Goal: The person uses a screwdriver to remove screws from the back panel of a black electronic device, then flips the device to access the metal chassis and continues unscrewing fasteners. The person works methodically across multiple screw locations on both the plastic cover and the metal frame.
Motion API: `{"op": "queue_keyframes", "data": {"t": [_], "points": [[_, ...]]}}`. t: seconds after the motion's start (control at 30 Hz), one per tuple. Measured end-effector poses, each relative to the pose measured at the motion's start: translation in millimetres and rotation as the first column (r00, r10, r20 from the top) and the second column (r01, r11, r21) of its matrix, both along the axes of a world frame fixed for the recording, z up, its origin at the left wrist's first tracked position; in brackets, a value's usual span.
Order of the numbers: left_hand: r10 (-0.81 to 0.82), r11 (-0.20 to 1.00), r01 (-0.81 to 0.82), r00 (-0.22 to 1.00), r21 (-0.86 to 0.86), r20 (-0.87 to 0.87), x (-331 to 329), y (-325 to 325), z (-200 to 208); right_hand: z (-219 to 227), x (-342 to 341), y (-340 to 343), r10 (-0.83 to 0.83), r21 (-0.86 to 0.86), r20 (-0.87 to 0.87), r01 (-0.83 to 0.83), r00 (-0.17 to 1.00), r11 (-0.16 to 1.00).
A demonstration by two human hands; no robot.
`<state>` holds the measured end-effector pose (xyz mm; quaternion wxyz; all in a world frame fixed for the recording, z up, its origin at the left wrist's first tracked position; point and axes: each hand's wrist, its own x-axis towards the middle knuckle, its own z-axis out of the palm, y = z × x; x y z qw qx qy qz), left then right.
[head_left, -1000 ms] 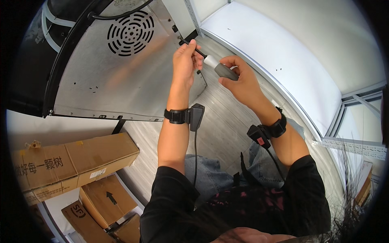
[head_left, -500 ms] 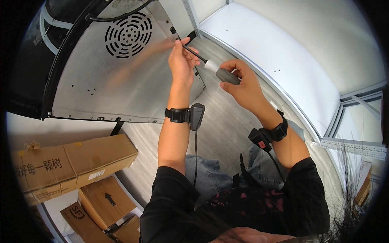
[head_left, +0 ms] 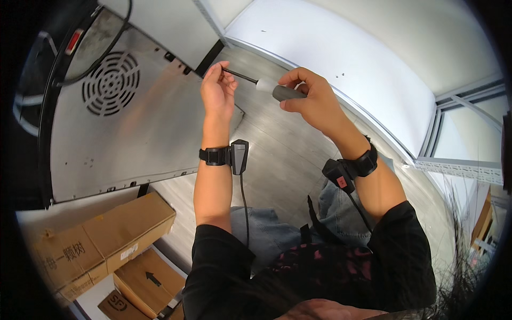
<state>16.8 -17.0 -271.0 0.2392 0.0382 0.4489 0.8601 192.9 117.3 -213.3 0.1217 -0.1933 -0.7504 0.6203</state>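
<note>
In my right hand (head_left: 313,101) is a screwdriver (head_left: 265,87) with a grey and white handle; its dark shaft points up and left. Thumb and forefinger of my left hand (head_left: 217,93) are pinched at the shaft's far end, the other fingers loosely curled. Whether a screw sits between those fingertips is hidden. Just left of that hand stands a large bare metal panel (head_left: 128,160) with a round slotted vent (head_left: 111,84). Small holes and dark clips run along its edges. My left fingertips are close to its right edge; contact cannot be made out.
A black cable (head_left: 120,37) crosses the panel's upper corner. Cardboard boxes (head_left: 144,218) are stacked at the lower left. A metal-framed white shelf (head_left: 341,58) runs along the right over a wooden-look floor (head_left: 277,165). Each wrist wears a strapped device with a cord.
The view has shifted, so the panel shows further left. Both hands with the screwdriver have moved away from the dark clip on the panel's right edge. The grip looks the same.
</note>
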Motion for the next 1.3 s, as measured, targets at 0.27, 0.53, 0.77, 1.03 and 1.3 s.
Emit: {"op": "queue_keyframes", "data": {"t": [0.27,0.53,0.77,1.03,1.3], "points": [[-0.166,0.983,0.18,0.953,-0.033,0.253,20.0,87.1,-67.7,-30.7,31.5,78.6,-0.095,0.093,0.164,0.081,0.982,0.992],[-0.229,0.939,0.284,0.937,-0.193,0.264,54.2,212.3,-139.9,-78.1,65.3,179.4,-0.317,0.143,0.284,0.287,0.905,0.947],[-0.447,0.709,-0.081,0.717,-0.701,-0.535,79.1,277.0,-235.3,-76.1,75.0,208.0,-0.449,0.173,0.257,0.416,0.856,0.893],[-0.503,0.667,-0.302,0.492,-0.681,-0.71,89.8,290.8,-259.6,-72.1,80.4,215.3,-0.463,0.111,0.205,0.45,0.862,0.886],[-0.396,0.761,0.051,0.826,-0.647,-0.401,72.6,231.0,-244.7,-76.1,45.5,190.0,-0.37,-0.005,0.186,0.377,0.91,0.926]]}}
